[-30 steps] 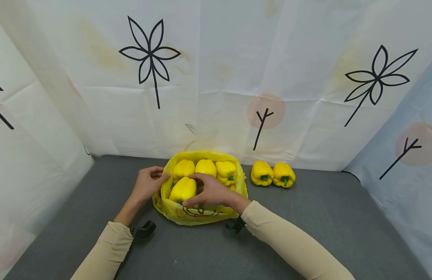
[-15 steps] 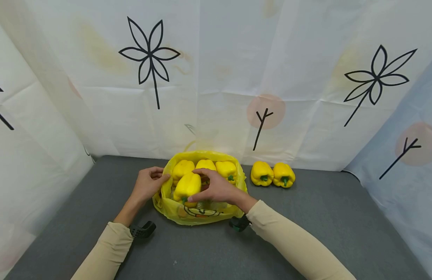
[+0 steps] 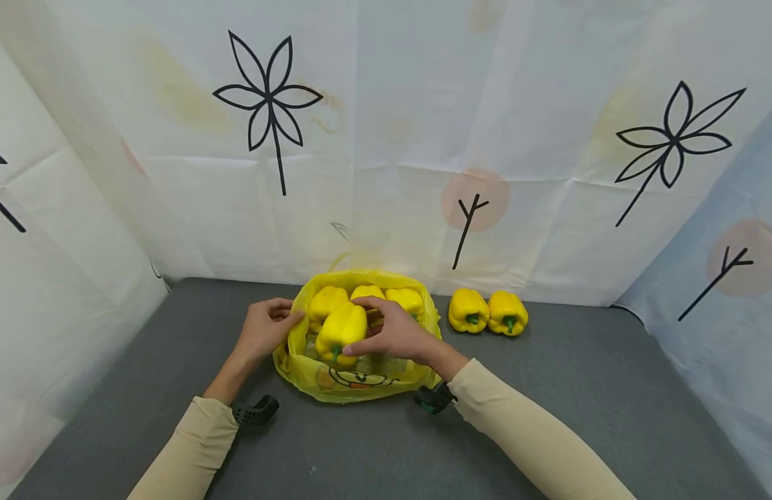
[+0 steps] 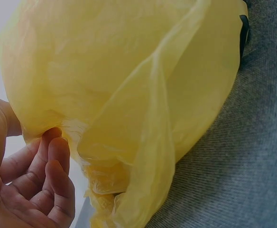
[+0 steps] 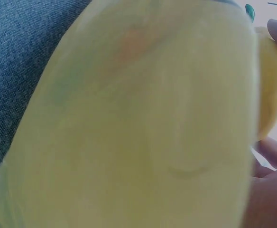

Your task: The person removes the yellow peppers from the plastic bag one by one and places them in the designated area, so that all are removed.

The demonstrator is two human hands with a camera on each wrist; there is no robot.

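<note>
A yellow plastic bag [image 3: 360, 397] with a printed face on its front sits with its mouth wide open. My left hand [image 3: 268, 328] pinches the bag's left rim between thumb and fingers; the left wrist view shows this hand [image 4: 39, 185] at the thin plastic [image 4: 105, 85]. My right hand [image 3: 398, 333] grips a yellow bell pepper [image 3: 342, 328], stem toward me, over the bag's mouth. In the right wrist view the bag wall hides most of that pepper [image 5: 271, 85]. Behind it, more bell peppers [image 3: 326, 305] lie inside the bag, partly covered by the held one and my fingers.
Two more yellow bell peppers [image 3: 488, 312] lie side by side on the grey table [image 3: 335, 451], right of the bag. A white printed cloth [image 3: 398, 139] hangs behind the table and along both sides.
My right hand has lifted the bell pepper slightly and brought it rightward over the bag. My left hand keeps its place on the rim.
</note>
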